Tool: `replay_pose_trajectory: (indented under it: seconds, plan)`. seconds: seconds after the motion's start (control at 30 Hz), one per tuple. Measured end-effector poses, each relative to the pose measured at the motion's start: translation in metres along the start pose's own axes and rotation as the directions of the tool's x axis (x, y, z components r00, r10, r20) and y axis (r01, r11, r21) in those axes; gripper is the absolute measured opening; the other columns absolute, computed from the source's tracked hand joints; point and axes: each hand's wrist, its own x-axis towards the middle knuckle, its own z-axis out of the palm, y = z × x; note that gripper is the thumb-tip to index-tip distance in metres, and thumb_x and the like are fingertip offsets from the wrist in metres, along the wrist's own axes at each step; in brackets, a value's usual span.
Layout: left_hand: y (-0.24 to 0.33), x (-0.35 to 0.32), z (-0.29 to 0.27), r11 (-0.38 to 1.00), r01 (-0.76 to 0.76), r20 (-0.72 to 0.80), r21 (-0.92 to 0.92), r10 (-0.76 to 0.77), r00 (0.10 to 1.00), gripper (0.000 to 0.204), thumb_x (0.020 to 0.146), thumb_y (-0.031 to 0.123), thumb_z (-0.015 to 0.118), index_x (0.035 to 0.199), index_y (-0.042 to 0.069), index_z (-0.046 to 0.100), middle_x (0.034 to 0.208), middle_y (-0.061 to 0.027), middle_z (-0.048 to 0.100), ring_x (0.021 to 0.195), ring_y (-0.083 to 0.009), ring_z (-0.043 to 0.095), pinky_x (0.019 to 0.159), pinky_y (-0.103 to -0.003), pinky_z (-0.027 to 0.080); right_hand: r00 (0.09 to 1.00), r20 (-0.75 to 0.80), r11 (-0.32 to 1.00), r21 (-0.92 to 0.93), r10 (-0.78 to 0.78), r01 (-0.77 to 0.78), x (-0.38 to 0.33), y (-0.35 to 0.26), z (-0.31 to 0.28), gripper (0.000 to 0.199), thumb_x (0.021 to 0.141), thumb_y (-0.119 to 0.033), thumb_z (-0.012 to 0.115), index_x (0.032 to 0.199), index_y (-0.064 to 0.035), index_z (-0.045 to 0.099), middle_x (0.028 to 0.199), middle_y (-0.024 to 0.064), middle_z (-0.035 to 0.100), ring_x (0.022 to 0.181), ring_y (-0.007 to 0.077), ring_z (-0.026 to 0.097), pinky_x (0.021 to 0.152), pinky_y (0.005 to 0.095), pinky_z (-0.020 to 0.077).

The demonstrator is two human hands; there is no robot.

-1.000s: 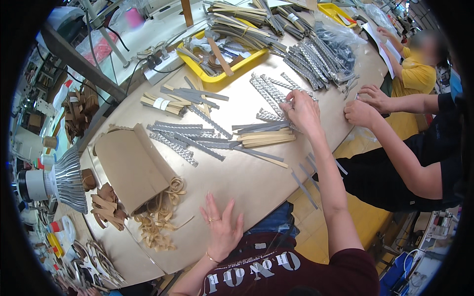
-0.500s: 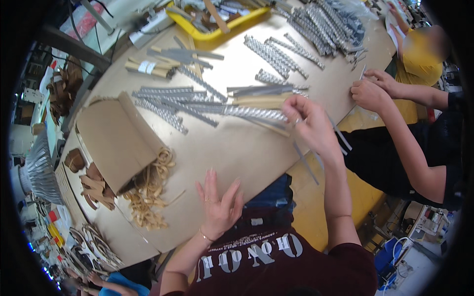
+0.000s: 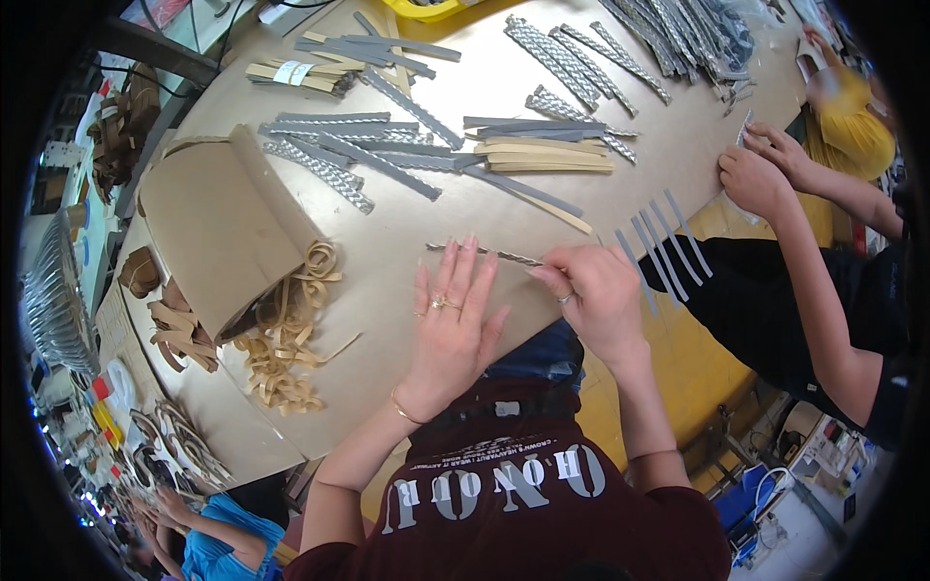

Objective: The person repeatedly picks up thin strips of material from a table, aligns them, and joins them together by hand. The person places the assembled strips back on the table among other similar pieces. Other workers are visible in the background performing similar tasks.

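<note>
A thin, silvery braided metal strip (image 3: 489,254) lies flat near the close edge of the tan, rounded surface (image 3: 387,397), just in front of the person. The left hand (image 3: 453,324) lies flat with its fingers spread, fingertips pressing down on the strip's middle. The right hand (image 3: 593,295) pinches the strip's right end between thumb and forefinger, the other fingers curled in.

Just right of that hand, four narrow grey flat strips (image 3: 663,250) lie side by side, overhanging the edge of the surface. Farther back sits a stack of pale tan flat sticks (image 3: 547,157) amid a scatter of grey and braided strips (image 3: 363,155). To the left lies a folded brown cardboard sheet (image 3: 218,228), and beside it a heap of curled beige bands (image 3: 286,329) — loose loops spilling toward the edge.

At the right end of the surface, another person's two hands (image 3: 765,167) rest close together on the edge — what they hold I cannot tell. More braided strips (image 3: 620,44) are spread along the far side.
</note>
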Motion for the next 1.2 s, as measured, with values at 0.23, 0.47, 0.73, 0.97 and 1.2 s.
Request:
replay_pose_trajectory:
  seconds: [0.23,0.47,0.73,0.97,1.2]
  plan:
    - [0.005,-0.018,-0.003,0.988,0.024,0.286,0.153,-0.068,0.956,0.073,0.089,0.032,0.067,0.150,0.004,0.039,0.159,-0.0165,0.030,0.148,-0.0342,0.025,0.119,-0.055,0.017,0.952,0.027,0.944,-0.126,-0.304,0.305,-0.038,0.009,0.005,0.013,0.083,-0.023,0.074,0.088,-0.0125,0.068,0.090,0.0006,0.065,0.083,0.0164,0.063,0.071,0.0327,0.0452]
    - [0.017,-0.042,0.006,0.971,0.068,0.258,0.231,-0.129,0.957,0.079,0.089,0.045,0.064,0.152,0.006,0.037,0.160,-0.0153,0.028,0.149,-0.0339,0.024,0.119,-0.054,0.012,0.858,-0.163,0.849,-0.145,0.487,-0.509,-0.058,0.016,-0.012,0.023,0.089,-0.028,0.071,0.087,-0.0060,0.066,0.090,0.0076,0.066,0.083,0.0293,0.063,0.076,0.0423,0.0462]
    - [0.025,-0.030,0.024,0.980,0.087,0.202,0.179,-0.124,0.972,0.080,0.091,0.048,0.060,0.152,0.004,0.034,0.161,-0.0189,0.025,0.150,-0.0374,0.020,0.119,-0.056,0.008,0.613,0.045,0.615,-0.060,0.789,-0.786,-0.043,0.002,-0.025,0.029,0.095,-0.028,0.065,0.087,-0.0002,0.067,0.071,0.0146,0.063,0.067,0.0314,0.062,0.064,0.0413,0.0451]
    - [0.024,-0.028,0.010,0.992,0.114,0.114,-0.059,-0.106,0.988,0.068,0.091,0.031,0.066,0.148,0.003,0.042,0.157,-0.0232,0.031,0.144,-0.0381,0.031,0.118,-0.052,0.016,0.878,0.306,0.835,0.307,0.368,-0.457,-0.031,-0.036,-0.056,0.017,0.085,-0.016,0.073,0.078,-0.0028,0.066,0.069,0.0086,0.061,0.062,0.0270,0.055,0.062,0.0360,0.0410]
    - [0.015,-0.033,-0.020,0.409,0.329,0.171,-0.851,-0.376,0.910,0.026,0.095,0.012,0.066,0.117,-0.001,0.061,0.117,-0.0126,0.066,0.092,-0.0149,0.064,0.084,-0.028,0.049,0.888,0.422,0.868,0.354,0.184,-0.348,-0.015,-0.041,-0.034,0.020,0.087,-0.023,0.074,0.082,-0.0050,0.067,0.072,0.0067,0.060,0.065,0.0258,0.057,0.064,0.0363,0.0414]
